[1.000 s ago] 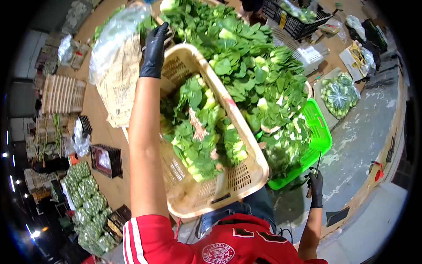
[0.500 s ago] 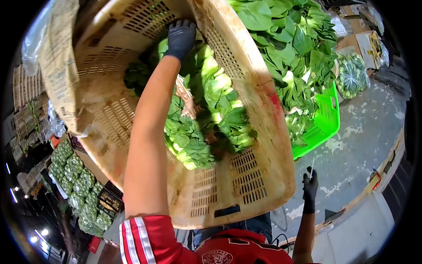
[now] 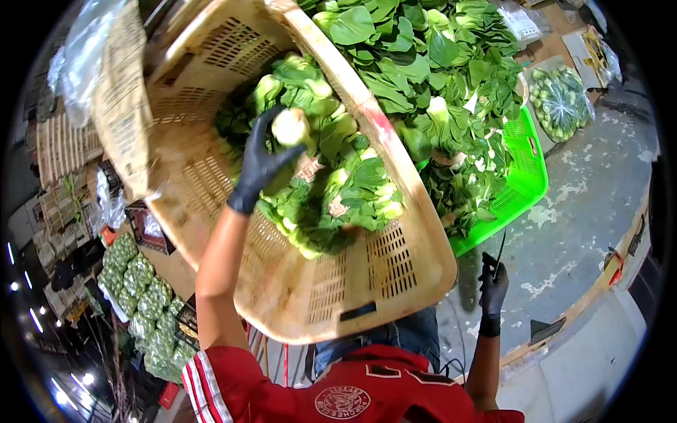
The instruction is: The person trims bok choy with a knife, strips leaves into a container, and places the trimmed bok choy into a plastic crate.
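Observation:
My left hand (image 3: 262,163), in a black glove, is inside a large beige plastic basket (image 3: 282,310). Its thumb and fingers are around a head of bok choy (image 3: 290,127), with the pale cut base facing up. More bok choy (image 3: 367,190) lies in the basket around that hand, partly hidden by it. On the right, beyond the basket's rim, my right hand (image 3: 493,285) wears a black glove too. Its fingers are closed on a thin-bladed knife (image 3: 501,247), whose blade points up; the handle is hidden in the fist.
A bright green crate (image 3: 532,173) stands to the right, by a big heap of leafy bok choy (image 3: 423,70). Bagged greens (image 3: 560,102) lie on the far right. Several bags of produce (image 3: 144,296) are stacked at left. Cardboard (image 3: 113,106) hangs over the basket's left side.
My left hand has drawn back from the basket's far end toward me, and a bok choy head now shows in it. My right hand has turned slightly, showing more of the blade.

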Demonstrator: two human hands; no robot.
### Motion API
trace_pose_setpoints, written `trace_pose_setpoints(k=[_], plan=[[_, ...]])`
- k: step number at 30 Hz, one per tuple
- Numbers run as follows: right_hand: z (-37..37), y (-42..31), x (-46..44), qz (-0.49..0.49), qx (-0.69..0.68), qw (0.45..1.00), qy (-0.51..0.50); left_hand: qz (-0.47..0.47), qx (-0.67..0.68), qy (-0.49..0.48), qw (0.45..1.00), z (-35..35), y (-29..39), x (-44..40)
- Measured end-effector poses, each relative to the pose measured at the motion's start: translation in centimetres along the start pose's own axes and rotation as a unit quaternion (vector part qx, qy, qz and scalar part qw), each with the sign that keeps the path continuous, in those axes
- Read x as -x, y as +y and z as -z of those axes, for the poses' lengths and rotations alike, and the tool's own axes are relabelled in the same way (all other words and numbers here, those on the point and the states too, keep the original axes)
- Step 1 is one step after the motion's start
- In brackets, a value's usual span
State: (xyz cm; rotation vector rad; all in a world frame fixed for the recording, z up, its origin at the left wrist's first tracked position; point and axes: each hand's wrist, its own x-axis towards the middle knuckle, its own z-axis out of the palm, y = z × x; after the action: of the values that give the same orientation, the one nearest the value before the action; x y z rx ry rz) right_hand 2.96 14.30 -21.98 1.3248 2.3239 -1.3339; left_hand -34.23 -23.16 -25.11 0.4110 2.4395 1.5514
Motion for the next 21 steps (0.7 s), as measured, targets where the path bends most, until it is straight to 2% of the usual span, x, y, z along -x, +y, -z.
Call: trace_pose_setpoints(k=[1, 3, 4, 6, 7, 9, 10, 11, 12, 13, 15, 16, 18, 19, 21], plan=[[0.0, -2.6, 0.3, 0.040, -0.002, 0.999, 0.007, 0.047, 0.083, 0.013, 0.995, 0.0, 3.5, 2.6], [0.6, -9.0, 1.4, 0.115, -0.020, 0.991, -0.065, 0.075, 0.132, -0.018, 0.988, -0.9, 10.3, 6.5], [0.8, -14.2, 2.7, 0.187, 0.028, 0.977, -0.096, 0.099, 0.179, -0.021, 0.979, -2.2, 13.3, 8.2], [0.5, -18.4, 5.2, 0.221, -0.146, 0.942, -0.207, 0.126, 0.193, -0.052, 0.972, -5.7, 19.0, 10.8], [0.0, -18.3, 6.1, 0.254, -0.269, 0.903, -0.218, 0.108, 0.214, -0.067, 0.969, -7.8, 21.2, 12.0], [1.0, -18.7, 5.6, 0.437, -0.057, 0.890, -0.114, 0.117, 0.268, -0.161, 0.943, -10.6, 25.6, 14.1], [2.6, -17.7, 6.2, 0.371, -0.088, 0.912, -0.153, 0.135, 0.322, -0.190, 0.918, -11.5, 27.3, 14.6], [3.5, -16.5, 6.6, 0.358, -0.091, 0.919, -0.137, 0.153, 0.373, -0.217, 0.889, -12.3, 28.5, 15.0], [4.4, -15.4, 7.1, 0.345, -0.095, 0.926, -0.122, 0.101, 0.281, -0.227, 0.927, -13.7, 27.5, 15.5], [4.9, -14.0, 7.5, 0.296, -0.121, 0.938, -0.136, 0.100, 0.297, -0.233, 0.921, -15.1, 27.8, 16.2], [6.3, -13.1, 8.1, 0.370, -0.181, 0.909, -0.068, 0.119, 0.285, -0.272, 0.911, -16.6, 28.8, 16.7], [7.6, -11.6, 8.0, 0.364, -0.139, 0.916, -0.089, 0.131, 0.307, -0.277, 0.901, -17.5, 28.8, 17.1], [10.9, -9.0, 7.5, 0.359, 0.026, 0.930, -0.072, 0.096, 0.258, -0.279, 0.920, -19.0, 28.8, 17.8], [12.3, -8.3, 7.8, 0.355, 0.147, 0.922, -0.047, 0.070, 0.234, -0.293, 0.924, -19.5, 29.6, 17.9], [14.2, -7.9, 8.8, 0.375, 0.235, 0.896, -0.033, -0.010, 0.126, -0.297, 0.947, -20.8, 29.0, 18.6]])
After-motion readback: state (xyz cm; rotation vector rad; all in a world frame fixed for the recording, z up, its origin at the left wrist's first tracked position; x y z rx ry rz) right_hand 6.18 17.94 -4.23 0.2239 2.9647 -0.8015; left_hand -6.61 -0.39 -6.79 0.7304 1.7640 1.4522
